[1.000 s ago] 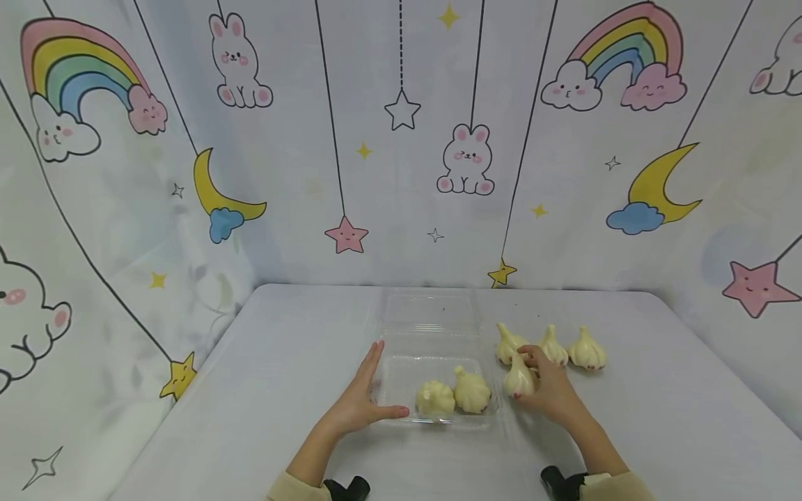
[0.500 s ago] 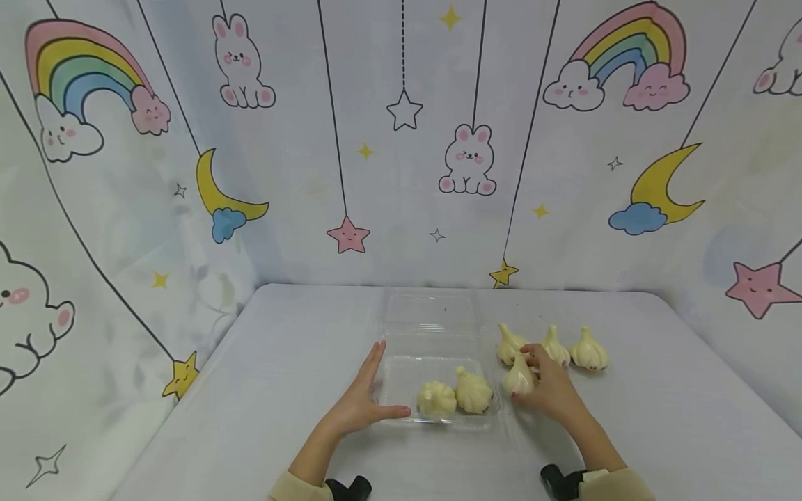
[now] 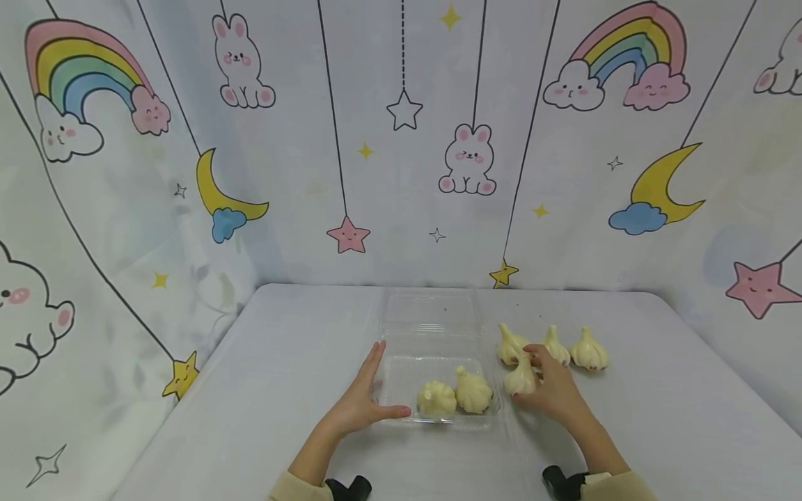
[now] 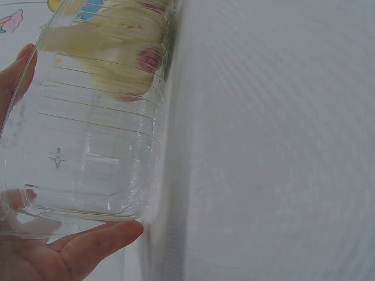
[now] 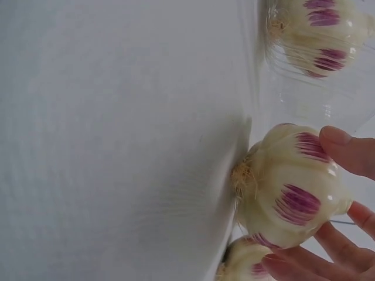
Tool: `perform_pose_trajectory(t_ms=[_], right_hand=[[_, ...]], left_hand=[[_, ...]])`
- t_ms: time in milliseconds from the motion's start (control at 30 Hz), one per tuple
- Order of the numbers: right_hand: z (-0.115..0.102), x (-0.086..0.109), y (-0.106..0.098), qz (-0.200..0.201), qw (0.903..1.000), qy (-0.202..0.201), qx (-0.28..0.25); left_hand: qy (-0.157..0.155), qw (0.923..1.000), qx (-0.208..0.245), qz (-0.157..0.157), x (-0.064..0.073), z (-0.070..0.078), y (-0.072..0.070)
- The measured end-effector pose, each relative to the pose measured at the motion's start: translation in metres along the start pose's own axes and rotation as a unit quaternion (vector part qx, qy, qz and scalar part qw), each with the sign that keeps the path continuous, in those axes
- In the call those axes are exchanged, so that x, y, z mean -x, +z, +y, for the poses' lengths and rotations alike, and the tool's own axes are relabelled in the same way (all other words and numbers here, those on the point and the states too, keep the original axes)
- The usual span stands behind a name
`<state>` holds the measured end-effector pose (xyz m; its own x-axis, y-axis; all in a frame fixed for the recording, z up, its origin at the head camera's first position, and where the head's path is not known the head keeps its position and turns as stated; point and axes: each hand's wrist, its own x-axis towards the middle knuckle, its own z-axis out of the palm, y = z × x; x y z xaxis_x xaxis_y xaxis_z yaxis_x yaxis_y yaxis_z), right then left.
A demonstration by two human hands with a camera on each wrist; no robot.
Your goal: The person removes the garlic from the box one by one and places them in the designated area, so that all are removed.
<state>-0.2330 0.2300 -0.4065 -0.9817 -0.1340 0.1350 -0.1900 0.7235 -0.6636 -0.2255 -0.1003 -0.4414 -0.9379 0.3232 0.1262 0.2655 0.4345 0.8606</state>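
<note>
Beside the clear box [image 3: 397, 383], a garlic bulb [image 3: 521, 378] sits in the right hand [image 3: 554, 390]

Head view first, and look at that right hand: thumb and fingers are clamped on the bulb, neck pointing up, just outside the box's right wall. Whether it touches the table [image 3: 282, 369] you can't tell. Over on the other side, the left hand [image 3: 360, 403] has its fingers spread well apart from the thumb, set against the box's left side and near edge. Two more bulbs inside, folks, a left one [image 3: 436, 399] and a right one [image 3: 473, 391], side by side! Behind them the lid [image 3: 429, 309] lies folded back. Three loose bulbs [image 3: 589, 349] stand around the right hand's far side, before a cloth backdrop [image 3: 376, 174] of rabbits, moons and rainbows.

Across to the left wrist: ridged clear plastic fills the picture, garlic showing through it, the hand around one end, gripping nothing else.

Now the right wrist: purple streaks, a tuft of roots toward the table, thumb on one side, fingers on the other! Another bulb peeks out past the fingertips, and one more shows behind the box wall.
</note>
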Motion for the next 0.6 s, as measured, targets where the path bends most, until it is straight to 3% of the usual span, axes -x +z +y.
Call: perform_pose_trajectory(t_ms=[600], right_hand=[[-0.012, 0.006, -0.014, 0.039, 0.9987, -0.023, 0.024]], left_hand=[[-0.002, 1.0, -0.002, 0.003, 0.0, -0.001, 0.0]])
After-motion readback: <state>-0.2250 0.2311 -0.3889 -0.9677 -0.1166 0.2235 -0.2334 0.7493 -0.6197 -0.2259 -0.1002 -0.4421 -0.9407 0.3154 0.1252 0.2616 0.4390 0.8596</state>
